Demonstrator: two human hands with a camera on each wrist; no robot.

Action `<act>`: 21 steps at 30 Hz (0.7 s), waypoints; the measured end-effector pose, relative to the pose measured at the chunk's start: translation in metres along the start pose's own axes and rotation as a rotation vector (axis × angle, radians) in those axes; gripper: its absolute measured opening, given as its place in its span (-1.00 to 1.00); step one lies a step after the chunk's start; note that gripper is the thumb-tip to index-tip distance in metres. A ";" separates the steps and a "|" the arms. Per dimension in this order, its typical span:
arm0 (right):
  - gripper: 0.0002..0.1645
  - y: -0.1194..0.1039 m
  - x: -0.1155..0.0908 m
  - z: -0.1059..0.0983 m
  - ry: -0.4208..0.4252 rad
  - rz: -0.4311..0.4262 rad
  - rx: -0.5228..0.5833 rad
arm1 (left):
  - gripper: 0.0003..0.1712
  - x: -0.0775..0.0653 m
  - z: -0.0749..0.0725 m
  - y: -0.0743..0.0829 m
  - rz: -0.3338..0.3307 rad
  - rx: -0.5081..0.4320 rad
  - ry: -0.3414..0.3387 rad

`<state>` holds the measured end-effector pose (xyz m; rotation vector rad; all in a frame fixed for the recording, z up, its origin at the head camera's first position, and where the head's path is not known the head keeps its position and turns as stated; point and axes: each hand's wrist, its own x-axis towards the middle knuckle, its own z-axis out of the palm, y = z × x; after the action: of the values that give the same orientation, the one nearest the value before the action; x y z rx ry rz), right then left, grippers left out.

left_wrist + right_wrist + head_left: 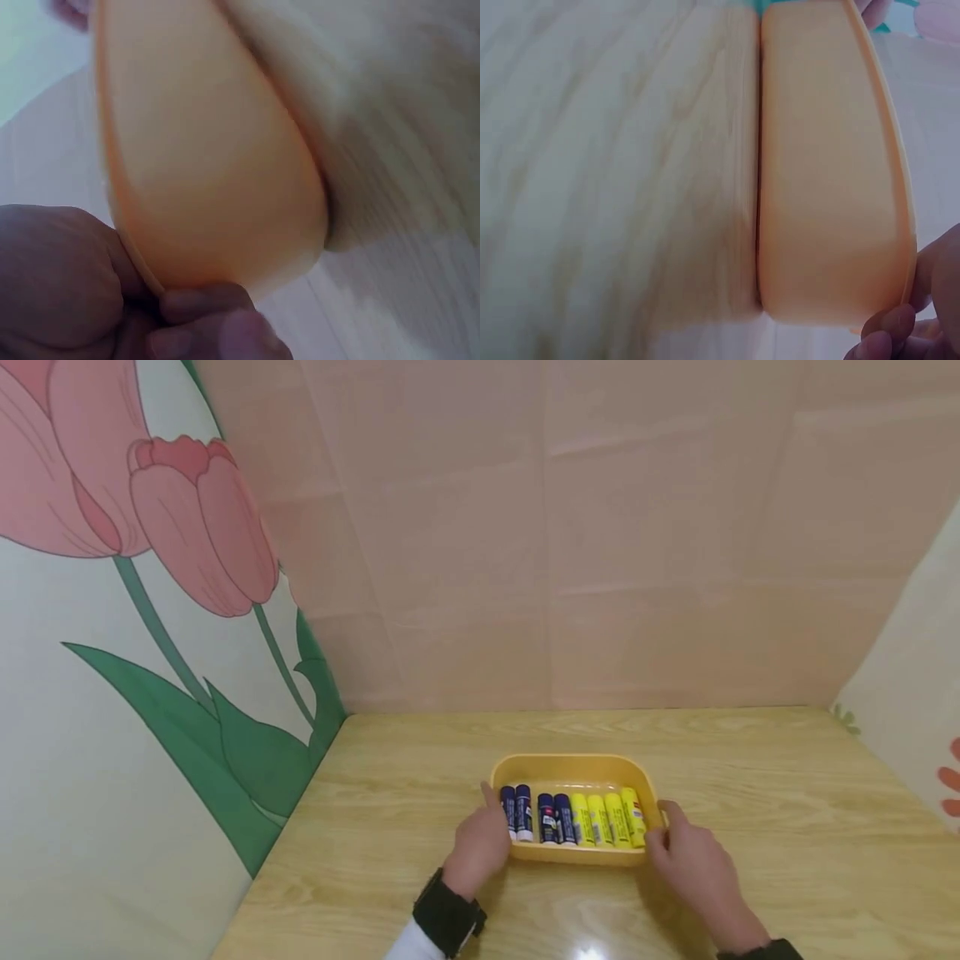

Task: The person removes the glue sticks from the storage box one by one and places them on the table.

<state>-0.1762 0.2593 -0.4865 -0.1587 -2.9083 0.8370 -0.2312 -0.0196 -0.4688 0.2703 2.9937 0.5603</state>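
Note:
A yellow-orange plastic bin [577, 856] sits on the wooden table with glue sticks lined up inside. Dark blue glue sticks [523, 814] lie in its left half, and yellow glue sticks [597, 820] fill the right half. My left hand [478, 847] grips the bin's left end, thumb and fingers around the rim. At the opposite end my right hand [693, 864] pinches the right rim. Both wrist views show the bin's smooth outer wall [202, 165] [829, 172] close up, with fingertips curled at its edge; the glue sticks are hidden there.
The wood-grain table [405, 760] extends around the bin. A plain pinkish cloth [600, 543] hangs behind it. Tulip-printed cloth [202, 527] stands along the left side, and a pale printed cloth [922, 693] along the right.

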 end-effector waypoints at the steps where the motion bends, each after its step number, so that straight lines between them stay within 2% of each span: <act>1: -0.34 0.000 0.000 0.001 0.008 -0.003 0.000 | -0.30 0.000 0.002 0.000 0.003 0.027 0.017; 5: -0.35 0.000 0.001 0.003 0.029 -0.006 -0.005 | -0.29 0.001 0.005 0.000 -0.020 0.029 0.019; 10: -0.32 -0.002 0.003 0.002 0.007 0.010 -0.014 | -0.28 0.003 0.006 -0.001 -0.044 0.011 -0.001; 18: -0.29 -0.012 0.007 -0.017 0.046 -0.016 -0.145 | -0.27 0.003 0.003 0.002 -0.044 0.024 -0.001; 21: -0.32 -0.021 0.008 -0.019 0.078 -0.065 -0.189 | -0.27 0.002 0.004 0.001 -0.055 0.020 -0.013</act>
<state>-0.1830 0.2527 -0.4588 -0.1087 -2.8976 0.5334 -0.2325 -0.0167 -0.4718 0.1921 2.9850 0.5220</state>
